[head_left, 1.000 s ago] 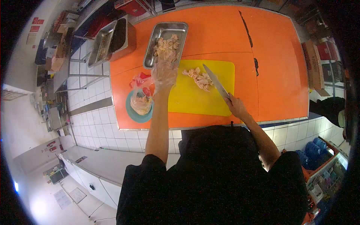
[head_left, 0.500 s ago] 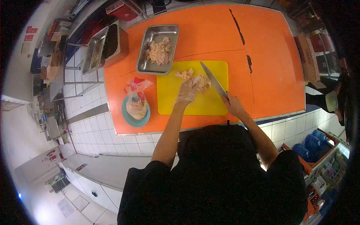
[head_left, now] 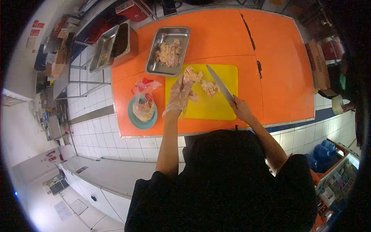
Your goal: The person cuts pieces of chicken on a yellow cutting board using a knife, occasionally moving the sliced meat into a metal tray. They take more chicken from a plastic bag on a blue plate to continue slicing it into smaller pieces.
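A yellow cutting board (head_left: 216, 110) lies on the orange table. Pale meat pieces (head_left: 210, 88) rest on its upper half, with more pieces (head_left: 193, 75) near its top left. My left hand (head_left: 179, 96), in a clear plastic glove, is at the board's left side, beside the meat, with its fingers apart. In my right hand (head_left: 242, 109) is the handle of a large knife (head_left: 219, 80), whose blade points up and left over the board. Behind the board's left corner, a metal tray (head_left: 149, 63) holds a heap of cut pieces.
Left of the board, a teal bowl (head_left: 134, 122) holds a plastic bag of meat (head_left: 143, 110). A deep metal container (head_left: 128, 48) stands at the table's back left corner. Part of another person (head_left: 349, 106) shows at the far right, near a pale round container (head_left: 337, 104).
My left hand has drawn back left from the middle pieces, and the meat now lies more spread out. The knife has hardly moved. The whole view has shifted slightly.
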